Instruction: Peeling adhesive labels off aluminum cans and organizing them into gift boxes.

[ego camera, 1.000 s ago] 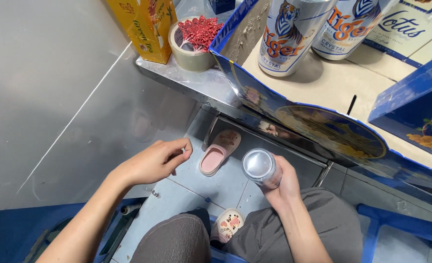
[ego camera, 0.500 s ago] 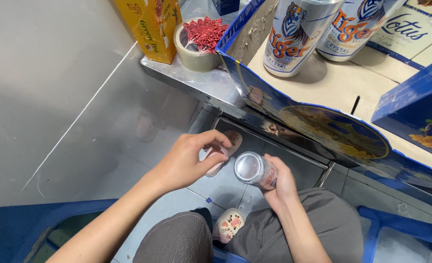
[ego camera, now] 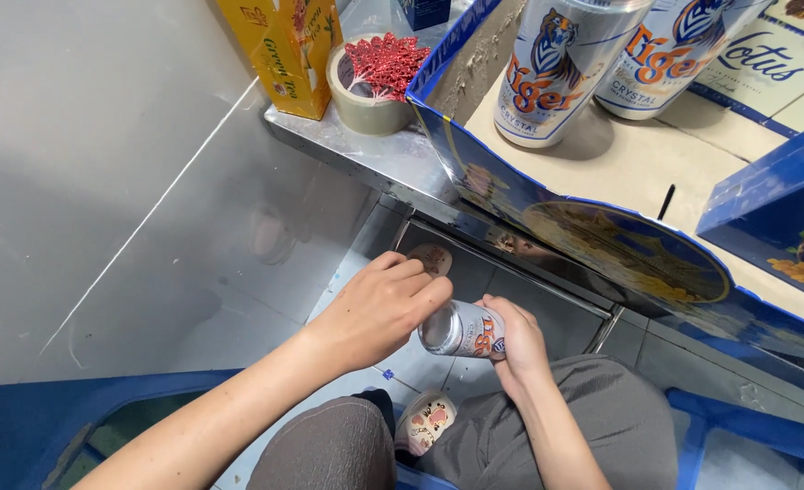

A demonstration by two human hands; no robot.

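Pale floor tiles (ego camera: 420, 363) lie between the seated person's grey-trousered knees (ego camera: 329, 449), with a patterned slipper (ego camera: 425, 419) just below the hands; the right hand (ego camera: 515, 340) is wrapped around the body of a silver drink can (ego camera: 461, 328), held on its side above the lap with its end turned leftward; the left hand (ego camera: 379, 308) is curled loosely, its fingertips (ego camera: 434, 292) touching the can's end, gripping nothing else; judging by this, the can is in hand and being worked at its end, not yet set down anywhere; room is tight ahead, where a metal shelf edge (ego camera: 511, 263) runs just beyond the knuckles; farther up, a blue cardboard tray (ego camera: 602, 245) carries two tall cans (ego camera: 556, 73), with open bare cardboard beside them; a tape roll (ego camera: 361, 104) and yellow box (ego camera: 279, 54) stand at the far left corner.
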